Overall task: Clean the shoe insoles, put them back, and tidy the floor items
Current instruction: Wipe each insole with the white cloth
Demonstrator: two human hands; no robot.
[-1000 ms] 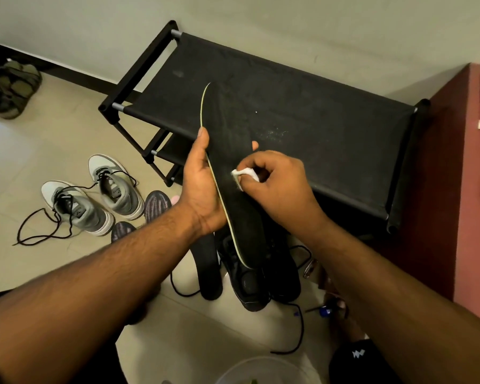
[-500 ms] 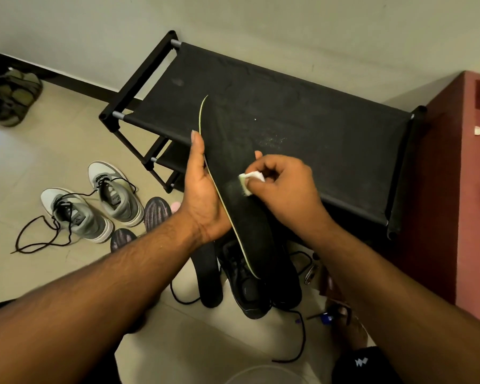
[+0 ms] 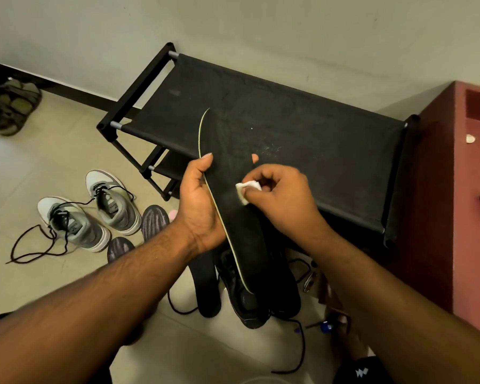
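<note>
From the head view, the left hand (image 3: 198,200) grips a long black insole (image 3: 233,195) by its edge, fingers curled round it, holding it in front of the black shoe rack (image 3: 316,151). The right hand (image 3: 280,195) pinches a small white wipe (image 3: 247,191) against the insole's face. Left of the rack, grey sneakers (image 3: 94,214) sit on the floor; black shoes (image 3: 261,300) lie just before it.
</note>
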